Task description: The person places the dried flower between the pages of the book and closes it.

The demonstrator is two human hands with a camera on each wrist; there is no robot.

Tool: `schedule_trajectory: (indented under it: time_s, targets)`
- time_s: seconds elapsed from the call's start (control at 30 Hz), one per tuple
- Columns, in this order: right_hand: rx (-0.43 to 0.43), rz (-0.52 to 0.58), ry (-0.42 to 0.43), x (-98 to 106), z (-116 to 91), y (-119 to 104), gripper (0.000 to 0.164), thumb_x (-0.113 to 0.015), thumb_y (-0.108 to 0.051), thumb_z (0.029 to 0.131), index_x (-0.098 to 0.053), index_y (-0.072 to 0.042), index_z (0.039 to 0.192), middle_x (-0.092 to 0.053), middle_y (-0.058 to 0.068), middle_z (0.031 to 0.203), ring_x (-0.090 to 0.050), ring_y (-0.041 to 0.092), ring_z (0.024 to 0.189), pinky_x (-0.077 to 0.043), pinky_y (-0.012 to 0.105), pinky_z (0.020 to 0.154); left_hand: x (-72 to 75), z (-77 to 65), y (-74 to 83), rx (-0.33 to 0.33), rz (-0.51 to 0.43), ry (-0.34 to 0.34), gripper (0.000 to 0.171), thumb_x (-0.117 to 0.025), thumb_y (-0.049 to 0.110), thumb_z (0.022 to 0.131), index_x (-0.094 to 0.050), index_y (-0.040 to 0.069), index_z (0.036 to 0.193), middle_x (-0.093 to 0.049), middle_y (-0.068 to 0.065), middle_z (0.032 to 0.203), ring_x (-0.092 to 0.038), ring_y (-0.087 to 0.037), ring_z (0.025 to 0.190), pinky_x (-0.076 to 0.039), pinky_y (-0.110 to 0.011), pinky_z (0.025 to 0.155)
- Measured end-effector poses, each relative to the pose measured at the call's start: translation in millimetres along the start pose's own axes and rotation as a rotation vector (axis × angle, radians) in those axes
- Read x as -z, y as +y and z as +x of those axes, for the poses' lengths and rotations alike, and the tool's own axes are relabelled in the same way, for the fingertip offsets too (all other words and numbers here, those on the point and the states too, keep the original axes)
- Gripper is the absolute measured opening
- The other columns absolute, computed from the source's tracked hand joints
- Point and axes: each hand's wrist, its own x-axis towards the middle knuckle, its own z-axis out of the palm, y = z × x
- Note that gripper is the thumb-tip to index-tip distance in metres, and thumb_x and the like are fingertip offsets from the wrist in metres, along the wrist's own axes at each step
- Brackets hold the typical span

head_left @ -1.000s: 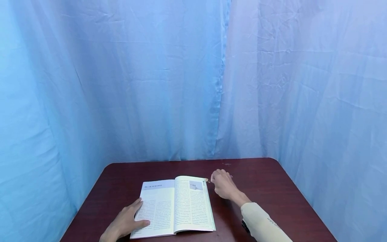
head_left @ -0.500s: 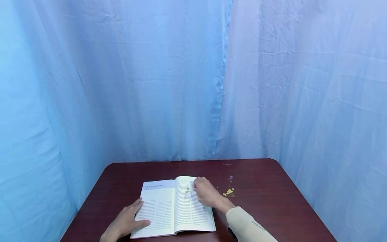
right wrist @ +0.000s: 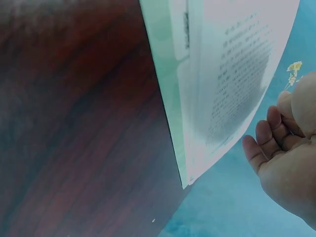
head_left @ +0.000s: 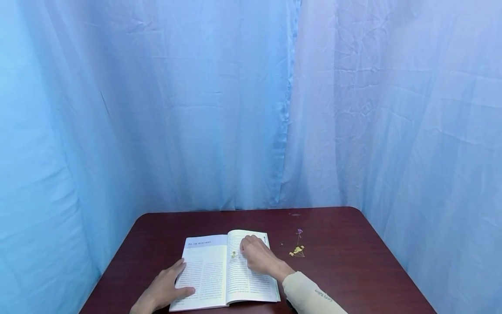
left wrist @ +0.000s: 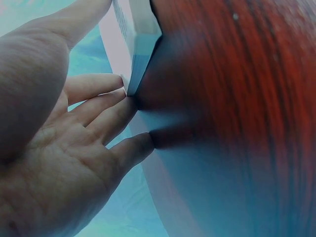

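An open book with printed pages lies on the dark table. My left hand rests at its left edge; the thumb lies on the left page, and in the left wrist view the fairly straight fingers touch the edge and the table. Over the right page, my right hand pinches a small yellow flower between thumb and fingers. The blossom sticks out past the fingertips in the right wrist view; most of its stem is hidden by the hand.
Right of the book, yellow flowers lie on the table, with a purple flower just behind them. Light blue curtains hang behind the table and on both sides.
From beside the book's upper right corner, my right hand has carried the yellow flower left over the right page. The flowers on the table have come into view. My left hand stays put.
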Motion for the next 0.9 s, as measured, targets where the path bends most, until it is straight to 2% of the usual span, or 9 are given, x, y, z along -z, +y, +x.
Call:
schedule_trajectory:
  time_s: [0.1, 0.27, 0.43, 0.57, 0.67, 0.9]
  targets:
    - [0.015, -0.022, 0.007, -0.7, -0.9, -2.3, 0.019, -0.07, 0.006, 0.093, -0.067, -0.013, 0.096, -0.065, -0.003, 0.091, -0.053, 0.011, 0.082, -0.053, 0.028, 0.082, -0.1, 0.2, -0.6, 0.0, 0.001, 0.0, 0.105, -0.1, 0.047, 0.081, -0.057, -0.01, 0.158, -0.048, -0.035, 0.171, -0.05, -0.059, 0.156, -0.045, -0.075, 0.126]
    - [0.006, -0.003, 0.007, 0.9, -1.7, -4.6, 0.013, -0.07, -0.001, 0.101, -0.068, -0.013, 0.098, -0.066, -0.002, 0.093, -0.055, 0.012, 0.085, -0.055, 0.03, 0.085, 0.2, 0.3, -0.8, 0.003, 0.001, -0.004, 0.106, -0.099, 0.048, 0.081, -0.056, -0.01, 0.158, -0.048, -0.035, 0.172, -0.05, -0.06, 0.157, -0.045, -0.076, 0.126]
    - [-0.051, 0.145, -0.011, 2.2, -3.7, -3.5, 0.01, -0.069, -0.011, 0.11, -0.07, -0.015, 0.101, -0.066, -0.004, 0.096, -0.057, 0.01, 0.09, -0.056, 0.033, 0.089, 0.9, -0.6, 0.3, -0.002, -0.002, -0.006, 0.105, -0.099, 0.048, 0.082, -0.057, -0.01, 0.158, -0.048, -0.035, 0.171, -0.05, -0.06, 0.156, -0.045, -0.076, 0.126]
    - [-0.098, 0.276, -0.033, 1.8, -6.1, 0.4, 0.005, -0.071, -0.019, 0.111, -0.072, -0.016, 0.108, -0.068, -0.004, 0.101, -0.056, 0.006, 0.093, -0.055, 0.029, 0.088, 1.0, -0.7, 0.6, -0.002, -0.003, -0.004, 0.105, -0.099, 0.047, 0.082, -0.057, -0.01, 0.158, -0.048, -0.036, 0.171, -0.05, -0.06, 0.156, -0.045, -0.076, 0.126]
    - [-0.127, 0.31, -0.042, 0.7, -8.1, 3.6, 0.008, -0.072, -0.024, 0.11, -0.071, -0.016, 0.113, -0.069, -0.004, 0.107, -0.057, 0.006, 0.099, -0.056, 0.03, 0.092, 0.9, -0.6, 0.6, 0.0, -0.003, -0.003, 0.105, -0.099, 0.047, 0.082, -0.056, -0.01, 0.158, -0.047, -0.036, 0.171, -0.05, -0.06, 0.156, -0.045, -0.076, 0.126]
    - [-0.155, 0.306, -0.019, -1.1, -10.2, 11.2, 0.021, -0.073, -0.027, 0.108, -0.071, -0.015, 0.125, -0.072, -0.001, 0.12, -0.064, 0.014, 0.115, -0.058, 0.039, 0.107, 0.9, -1.2, 1.5, -0.006, 0.001, -0.003, 0.104, -0.099, 0.047, 0.082, -0.057, -0.01, 0.158, -0.048, -0.036, 0.171, -0.051, -0.06, 0.155, -0.046, -0.076, 0.125]
